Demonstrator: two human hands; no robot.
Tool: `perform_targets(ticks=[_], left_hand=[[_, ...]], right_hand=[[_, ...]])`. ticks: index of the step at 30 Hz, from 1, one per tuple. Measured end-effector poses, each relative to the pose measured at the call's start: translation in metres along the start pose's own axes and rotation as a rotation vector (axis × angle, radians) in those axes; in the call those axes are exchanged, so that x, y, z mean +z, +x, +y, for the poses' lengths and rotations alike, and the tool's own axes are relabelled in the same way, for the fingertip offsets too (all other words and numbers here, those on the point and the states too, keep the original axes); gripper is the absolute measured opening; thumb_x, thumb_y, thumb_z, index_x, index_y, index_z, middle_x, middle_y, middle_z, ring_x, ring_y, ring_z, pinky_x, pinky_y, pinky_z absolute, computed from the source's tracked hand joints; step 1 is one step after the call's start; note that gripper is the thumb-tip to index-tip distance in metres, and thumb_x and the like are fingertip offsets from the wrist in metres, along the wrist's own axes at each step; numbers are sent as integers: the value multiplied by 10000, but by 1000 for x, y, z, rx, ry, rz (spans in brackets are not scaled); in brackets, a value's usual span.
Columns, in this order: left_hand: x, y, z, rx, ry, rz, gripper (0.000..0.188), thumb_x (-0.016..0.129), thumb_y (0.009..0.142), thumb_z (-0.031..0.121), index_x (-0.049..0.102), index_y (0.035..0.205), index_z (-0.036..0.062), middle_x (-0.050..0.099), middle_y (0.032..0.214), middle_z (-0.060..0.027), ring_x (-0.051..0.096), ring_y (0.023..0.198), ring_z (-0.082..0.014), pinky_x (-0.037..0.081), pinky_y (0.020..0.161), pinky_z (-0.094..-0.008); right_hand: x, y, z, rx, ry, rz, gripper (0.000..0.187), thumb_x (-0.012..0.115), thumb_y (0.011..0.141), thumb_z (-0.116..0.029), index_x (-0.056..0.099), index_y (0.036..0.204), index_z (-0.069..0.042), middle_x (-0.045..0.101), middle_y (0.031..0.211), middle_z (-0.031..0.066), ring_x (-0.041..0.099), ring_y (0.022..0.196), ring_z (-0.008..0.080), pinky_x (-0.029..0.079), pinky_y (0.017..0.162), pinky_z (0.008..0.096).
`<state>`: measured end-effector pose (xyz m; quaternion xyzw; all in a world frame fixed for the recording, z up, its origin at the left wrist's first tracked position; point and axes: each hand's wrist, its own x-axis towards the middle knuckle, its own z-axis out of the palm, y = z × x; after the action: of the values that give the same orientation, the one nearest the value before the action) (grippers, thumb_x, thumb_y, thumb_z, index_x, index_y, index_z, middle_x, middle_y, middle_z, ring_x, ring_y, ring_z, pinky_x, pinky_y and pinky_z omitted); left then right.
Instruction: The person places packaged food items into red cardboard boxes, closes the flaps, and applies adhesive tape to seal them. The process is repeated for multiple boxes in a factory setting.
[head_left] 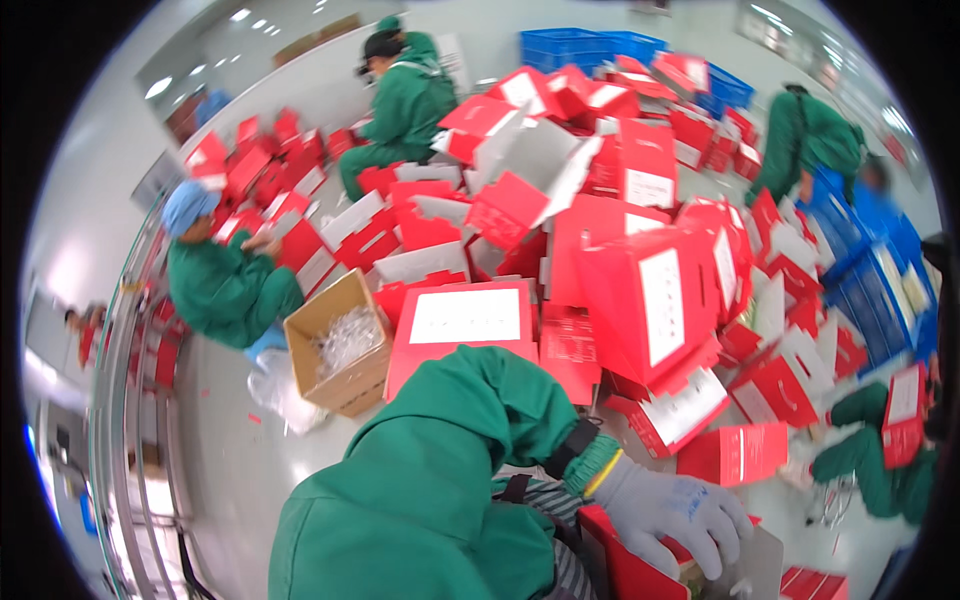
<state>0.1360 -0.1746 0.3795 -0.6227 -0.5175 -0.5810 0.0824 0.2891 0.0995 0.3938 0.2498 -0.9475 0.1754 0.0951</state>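
Observation:
My left arm, in a green sleeve with a black band at the wrist, reaches across from the lower left. My left hand [665,510], in a grey glove with a yellow cuff, lies over the top of an opened red box [618,560] close to my body. Its fingers are stretched and a little apart, bent down over the box's opening and a pale flap [762,560]. Part of something pale and greenish shows inside, too covered to name. My right hand is out of view.
A large heap of red boxes [625,290] rises ahead. A brown carton [362,385] with clear plastic pieces stands to the left, beside a white bag [283,395]. Blue crates [865,300] stack on the right. People in green work around the heap; a metal rail [112,400] runs along the left.

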Motion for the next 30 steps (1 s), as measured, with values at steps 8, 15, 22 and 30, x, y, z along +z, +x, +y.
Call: perform_targets(ticks=[8, 15, 22, 30], left_hand=[[7, -1, 7, 63, -112, 57, 408, 532, 1038, 479, 650, 1120, 97, 623, 1186, -138, 488, 1224, -447, 372, 1094, -599], [-5, 4, -11, -176, -258, 166, 441, 519, 1068, 386, 624, 1296, 24, 560, 1396, -166, 461, 1361, -403, 342, 1165, -536], [-18, 40, -41, -356, 134, -63, 467, 629, 895, 238, 680, 1305, 20, 672, 1286, -130, 579, 1204, -331, 442, 1057, -458], [20, 44, -40, -196, 671, -531, 440, 708, 898, 305, 637, 1298, 134, 625, 1292, -89, 565, 1154, -296, 475, 971, -410]], right_hand=[[18, -10, 32, -69, -40, -281, 653, 684, 940, -361, 500, 1455, -2, 524, 1431, 295, 508, 1308, 497, 409, 1097, 584], [31, 3, 35, -84, 36, -292, 872, 665, 919, -572, 397, 1565, -51, 434, 1557, 268, 384, 1449, 501, 325, 1193, 614], [16, 12, 9, 93, 46, -200, 593, 713, 870, -406, 592, 1338, -62, 552, 1381, 203, 501, 1322, 450, 388, 1113, 576], [12, 12, 4, 115, 94, -183, 612, 693, 914, -436, 566, 1396, -81, 513, 1453, 175, 471, 1382, 388, 407, 1111, 531]])
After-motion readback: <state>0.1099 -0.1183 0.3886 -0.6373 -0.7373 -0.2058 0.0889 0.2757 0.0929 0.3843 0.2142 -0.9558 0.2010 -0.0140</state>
